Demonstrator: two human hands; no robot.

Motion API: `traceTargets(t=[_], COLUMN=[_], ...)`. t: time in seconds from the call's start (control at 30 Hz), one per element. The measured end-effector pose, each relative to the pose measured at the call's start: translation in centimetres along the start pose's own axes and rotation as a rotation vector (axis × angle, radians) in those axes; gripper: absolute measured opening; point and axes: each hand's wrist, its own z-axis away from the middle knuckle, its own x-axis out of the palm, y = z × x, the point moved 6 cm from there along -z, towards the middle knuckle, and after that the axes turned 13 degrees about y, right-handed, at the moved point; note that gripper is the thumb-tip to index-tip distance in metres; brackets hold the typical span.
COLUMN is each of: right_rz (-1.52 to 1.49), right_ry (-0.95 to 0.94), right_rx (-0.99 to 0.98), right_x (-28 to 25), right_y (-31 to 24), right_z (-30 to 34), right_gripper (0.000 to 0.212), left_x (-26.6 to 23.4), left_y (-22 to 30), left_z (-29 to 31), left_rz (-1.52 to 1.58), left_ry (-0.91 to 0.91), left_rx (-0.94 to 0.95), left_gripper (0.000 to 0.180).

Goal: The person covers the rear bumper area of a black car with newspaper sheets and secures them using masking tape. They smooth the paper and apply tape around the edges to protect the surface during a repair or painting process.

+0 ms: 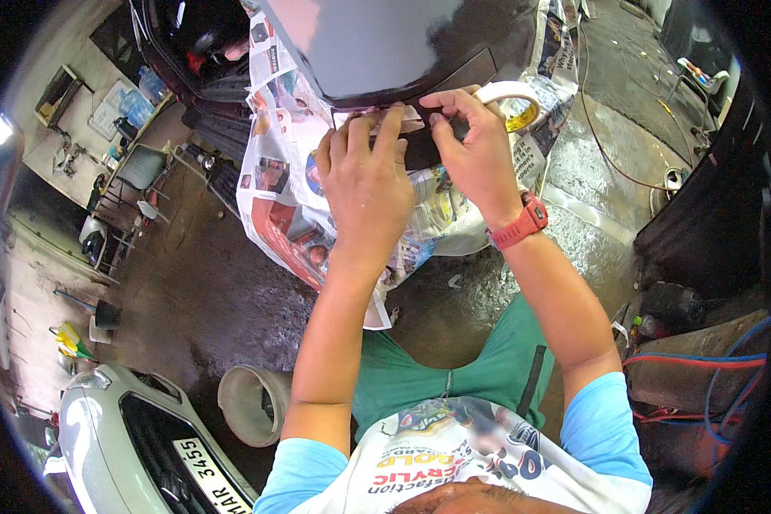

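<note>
At the lower left of the frame we see the nose of a grey car (120, 445), smooth and glossy, and beside it a dull round bucket (253, 403) on the wet concrete floor (197, 283). In the upper middle, crinkled newspaper (274, 171) is wrapped over a car part, below a smooth dark panel (385, 43).

Our left hand (364, 176) lies flat on the paper just under the panel's edge, its grip spread, fingertips pressing down on a strip of pale tape (377, 114). The strip runs with its long axis left to right along that edge, toward the roll.

Our right hand (475, 146), with a red watch (521, 223) on the wrist, sits just beside the left. Its thumb and fingers are pressed together, pinching the tape where it leaves the tape roll (514, 98). The roll is a cream paper ring, hung around the fingers at the upper right of centre, its open face turned toward us and slightly to the right.

At the lower right, red and blue hoses (702, 364) lie on the floor.
</note>
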Motion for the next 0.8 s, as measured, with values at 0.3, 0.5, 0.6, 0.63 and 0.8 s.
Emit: traceTargets(t=[0.3,0.5,0.6,0.63,0.8], right_rz=[0.239,0.374,0.332,0.352,0.493], right_ry=[-0.006,-0.089,-0.014,-0.034,-0.103], right_rx=[-0.311,-0.434,-0.459,-0.481,-0.629], right_x=[0.2,-0.7,-1.8,-1.7,-0.5], right_y=[-1.9,-2.6,-3.3,-3.5,-3.6], right_z=[2.5,4.3,3.8,3.7,3.0], right_gripper=[0.035,0.051,0.051,0.05,0.045], left_x=[0.0,0.7,0.8,0.8,0.8], left_y=[-0.4,-0.7,-1.5,-1.7,-1.3], left_z=[-0.4,2.3,3.1,3.1,2.7], left_rz=[0.013,-0.03,-0.018,0.0,-0.15], left_ry=[-0.03,0.015,0.023,0.039,0.024], left_rx=[0.01,0.042,-0.016,-0.058,0.004], left_gripper=[0.036,0.048,0.049,0.049,0.05])
